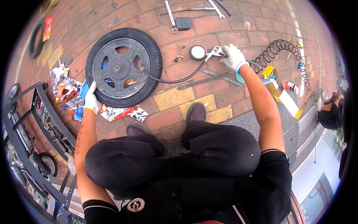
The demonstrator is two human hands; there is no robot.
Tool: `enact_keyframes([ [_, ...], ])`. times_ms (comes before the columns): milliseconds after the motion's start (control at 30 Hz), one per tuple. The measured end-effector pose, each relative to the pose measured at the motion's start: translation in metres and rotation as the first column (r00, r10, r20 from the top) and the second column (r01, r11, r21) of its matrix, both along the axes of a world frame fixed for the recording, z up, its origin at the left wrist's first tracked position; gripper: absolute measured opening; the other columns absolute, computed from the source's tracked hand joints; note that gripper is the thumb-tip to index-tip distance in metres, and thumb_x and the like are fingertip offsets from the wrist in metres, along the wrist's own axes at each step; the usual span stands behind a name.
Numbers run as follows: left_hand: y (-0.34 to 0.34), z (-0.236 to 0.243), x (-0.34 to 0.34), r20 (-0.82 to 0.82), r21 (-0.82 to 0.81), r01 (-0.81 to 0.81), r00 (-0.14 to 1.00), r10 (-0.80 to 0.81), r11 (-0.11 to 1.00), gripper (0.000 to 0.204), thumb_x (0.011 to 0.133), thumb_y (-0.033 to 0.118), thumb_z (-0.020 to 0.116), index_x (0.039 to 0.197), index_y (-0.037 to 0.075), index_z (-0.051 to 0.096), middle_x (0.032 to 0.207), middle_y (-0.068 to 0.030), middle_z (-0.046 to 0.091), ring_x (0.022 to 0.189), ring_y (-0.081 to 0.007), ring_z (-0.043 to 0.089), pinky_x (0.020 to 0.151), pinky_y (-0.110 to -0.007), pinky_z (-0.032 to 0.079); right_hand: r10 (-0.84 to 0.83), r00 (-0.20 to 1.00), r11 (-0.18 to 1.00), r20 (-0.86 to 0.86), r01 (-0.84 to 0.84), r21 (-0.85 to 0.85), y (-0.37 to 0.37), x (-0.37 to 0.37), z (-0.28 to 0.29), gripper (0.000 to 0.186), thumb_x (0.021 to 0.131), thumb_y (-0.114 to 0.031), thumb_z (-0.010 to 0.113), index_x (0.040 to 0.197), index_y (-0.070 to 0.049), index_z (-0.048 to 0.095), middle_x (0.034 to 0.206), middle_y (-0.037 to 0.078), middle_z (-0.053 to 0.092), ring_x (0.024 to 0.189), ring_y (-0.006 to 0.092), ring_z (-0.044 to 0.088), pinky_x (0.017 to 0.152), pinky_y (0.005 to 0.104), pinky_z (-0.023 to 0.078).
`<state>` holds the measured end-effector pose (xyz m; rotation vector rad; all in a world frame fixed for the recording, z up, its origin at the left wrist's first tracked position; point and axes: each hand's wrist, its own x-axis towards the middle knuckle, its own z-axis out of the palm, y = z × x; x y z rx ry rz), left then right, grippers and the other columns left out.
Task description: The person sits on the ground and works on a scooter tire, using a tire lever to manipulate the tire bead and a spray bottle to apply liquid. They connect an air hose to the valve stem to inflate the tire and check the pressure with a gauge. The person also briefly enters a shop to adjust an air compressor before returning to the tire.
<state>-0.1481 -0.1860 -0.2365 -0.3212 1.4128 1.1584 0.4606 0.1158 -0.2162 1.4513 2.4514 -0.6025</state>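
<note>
A black wheel with a knobby tyre [153,87] lies on the brick paving in front of me, over blue cloth and crumpled wrappers. My left hand [91,100], in a white glove, grips the tyre's near left edge; some of its fingers are hidden. My right hand [233,57], also gloved, is closed round the handle of a tyre inflator [213,53]. A round white-faced gauge [197,52] sits at the inflator's front. From it a black hose [182,80] curves left to the wheel's hub area, beside a spoke opening. How the hose end joins the valve is too small to tell.
A coiled black air hose [276,46] runs off to the right. Near it are a yellow-and-white box [278,89] and a small red can [290,86]. Wrenches [170,16] and a black block [183,24] lie farther off. A dark metal rack [44,108] stands left.
</note>
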Motion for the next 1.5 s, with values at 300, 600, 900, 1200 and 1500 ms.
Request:
enact_keyframes([
  [300, -0.001, -0.001, 0.001, -0.021, -0.005, -0.007, 1.0, 0.007, 1.0, 0.053, 0.102, 0.035, 0.068, 0.146, 0.007, 0.058, 0.148, -0.0098, 0.062, 0.135, -0.0308, 0.058, 0.12, -0.05, 0.04, 0.005, 1.0, 1.0, 0.0, -0.005, 0.008, -0.001, -0.002, -0.001, 0.044, 0.077, -0.022, 0.084, 0.116, -0.009, 0.067, 0.109, 0.019, 0.064, 0.109, 0.0399, 0.063, 0.095, 0.0491, 0.052],
  [600, 0.001, 0.0, 0.002, -0.019, 0.002, -0.01, 1.0, 0.01, 1.0, 0.053, 0.103, 0.033, 0.067, 0.147, 0.007, 0.057, 0.149, -0.0109, 0.061, 0.135, -0.0319, 0.057, 0.12, -0.051, 0.04, 0.0, 1.0, 1.0, 0.023, 0.0, 0.005, 0.001, -0.001, -0.003, 0.048, 0.078, -0.024, 0.084, 0.12, -0.011, 0.067, 0.11, 0.018, 0.065, 0.11, 0.0389, 0.064, 0.096, 0.0484, 0.053],
  [900, 0.0, 0.0, 0.006, -0.077, 0.014, 0.011, 0.997, -0.01, 1.0, 0.049, 0.103, 0.036, 0.065, 0.144, 0.01, 0.059, 0.148, -0.0098, 0.062, 0.134, -0.0329, 0.058, 0.118, -0.054, 0.043, 0.005, 0.999, 1.0, 0.035, -0.005, 0.0, 0.001, -0.003, 0.001, 0.047, 0.079, -0.024, 0.084, 0.12, -0.01, 0.067, 0.112, 0.019, 0.065, 0.111, 0.0398, 0.064, 0.097, 0.0488, 0.053],
  [1200, -0.009, -0.019, -0.011, -0.117, -0.002, -0.011, 0.993, 0.01, 1.0, 0.052, 0.103, 0.037, 0.066, 0.145, 0.006, 0.058, 0.147, -0.0121, 0.062, 0.134, -0.033, 0.058, 0.119, -0.053, 0.041, -0.004, 1.0, 1.0, -0.025, 0.005, 0.016, 0.0, 0.005, -0.018, 0.061, 0.077, -0.022, 0.086, 0.132, -0.007, 0.063, 0.12, 0.02, 0.063, 0.116, 0.0405, 0.061, 0.1, 0.0473, 0.051],
  [1500, -0.014, -0.031, -0.016, -0.16, 0.038, 0.035, 0.987, -0.028, 0.999, 0.049, 0.105, 0.034, 0.063, 0.144, 0.006, 0.059, 0.147, -0.0126, 0.062, 0.134, -0.0316, 0.058, 0.119, -0.05, 0.041, 0.007, 1.0, 1.0, -0.018, -0.006, 0.013, 0.002, 0.008, -0.024, 0.064, 0.077, -0.023, 0.086, 0.134, -0.008, 0.061, 0.121, 0.02, 0.063, 0.118, 0.0407, 0.06, 0.101, 0.0472, 0.051],
])
